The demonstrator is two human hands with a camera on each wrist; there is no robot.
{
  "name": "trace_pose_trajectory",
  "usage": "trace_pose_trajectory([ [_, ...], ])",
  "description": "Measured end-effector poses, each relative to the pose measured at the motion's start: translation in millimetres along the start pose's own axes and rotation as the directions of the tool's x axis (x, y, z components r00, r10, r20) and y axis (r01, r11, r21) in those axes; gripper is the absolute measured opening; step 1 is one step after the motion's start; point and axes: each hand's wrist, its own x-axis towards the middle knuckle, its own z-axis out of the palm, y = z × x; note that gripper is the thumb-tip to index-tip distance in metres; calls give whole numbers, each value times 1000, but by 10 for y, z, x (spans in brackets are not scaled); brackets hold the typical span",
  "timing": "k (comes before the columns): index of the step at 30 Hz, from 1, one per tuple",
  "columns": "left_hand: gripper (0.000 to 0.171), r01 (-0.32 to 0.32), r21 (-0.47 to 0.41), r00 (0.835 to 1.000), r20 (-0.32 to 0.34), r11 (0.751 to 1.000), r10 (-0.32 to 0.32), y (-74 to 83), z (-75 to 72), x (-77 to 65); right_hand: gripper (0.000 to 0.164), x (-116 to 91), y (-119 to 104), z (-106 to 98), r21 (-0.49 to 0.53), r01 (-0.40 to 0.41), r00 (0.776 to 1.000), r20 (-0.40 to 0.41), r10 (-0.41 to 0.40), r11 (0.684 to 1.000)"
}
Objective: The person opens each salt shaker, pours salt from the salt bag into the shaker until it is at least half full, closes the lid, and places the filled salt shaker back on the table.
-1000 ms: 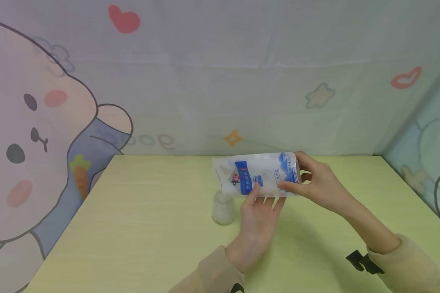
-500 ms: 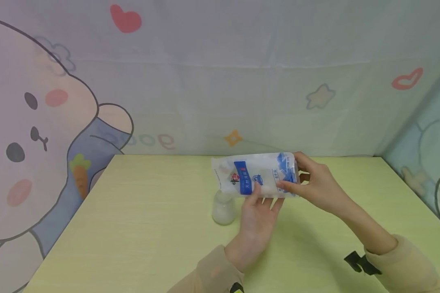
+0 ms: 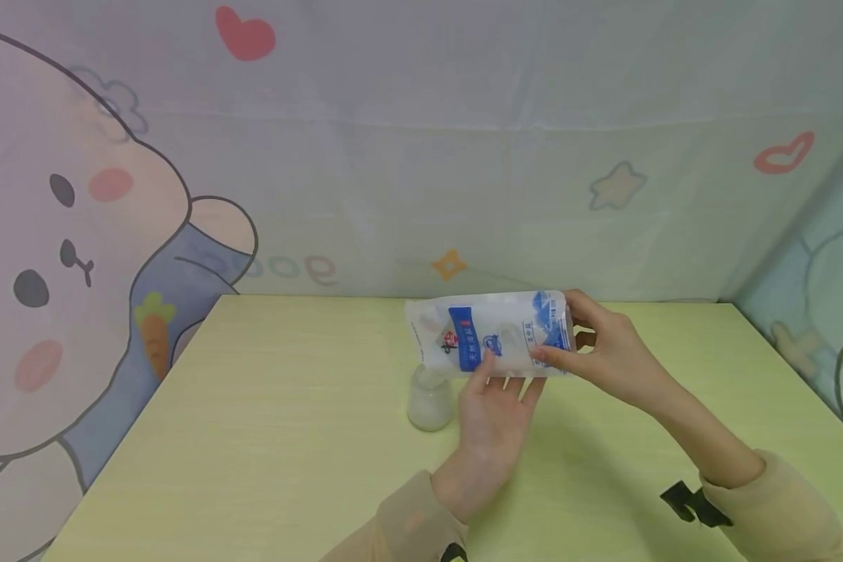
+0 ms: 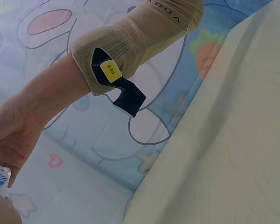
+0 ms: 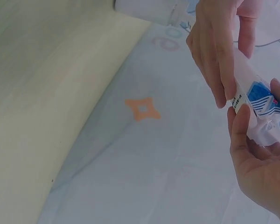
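Holding a white packet with blue printing, a person has both hands raised over a pale yellow-green table. Packet lies lengthwise in the air, its printed front toward the person.

Left hand: below the packet's lower edge, thumb against the front, fingers fairly straight along the back. Gap between them is only as wide as the packet, which they pinch near the middle.

Right hand: at the packet's right end. Thumb on the front by the blue mountain print, other fingers bent round behind. Firmly closed on that end, with little space showing.

Small jar, whitish, stands upright on the table just left of the left hand. Packet's lower left corner overlaps the jar's top; cannot tell whether they touch.

Beige sleeves on both arms; black bracket at the right cuff. Behind, a cartoon-printed cloth backdrop.
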Motion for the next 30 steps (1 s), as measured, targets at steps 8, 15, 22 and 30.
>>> trace_pose_trajectory([
  [8, 50, -10, 31, 1000, -10, 999, 11, -4, 10, 13, 47, 3, -5, 4, 13, 4, 1000, -2, -4, 1000],
  [15, 50, -15, 33, 1000, -15, 999, 16, -9, 14, 10, 47, 5, -7, 10, 16, 9, 1000, -5, -9, 1000],
  [22, 56, -15, 16, 1000, -16, 1000, 15, -18, 12, 4, 50, 5, -17, 8, 18, -33, 999, -3, 33, 999],
  [30, 53, -13, 2, 1000, -17, 1000, 13, -5, 10, 8, 50, 21, -6, 15, 20, -37, 999, -6, 37, 999],
])
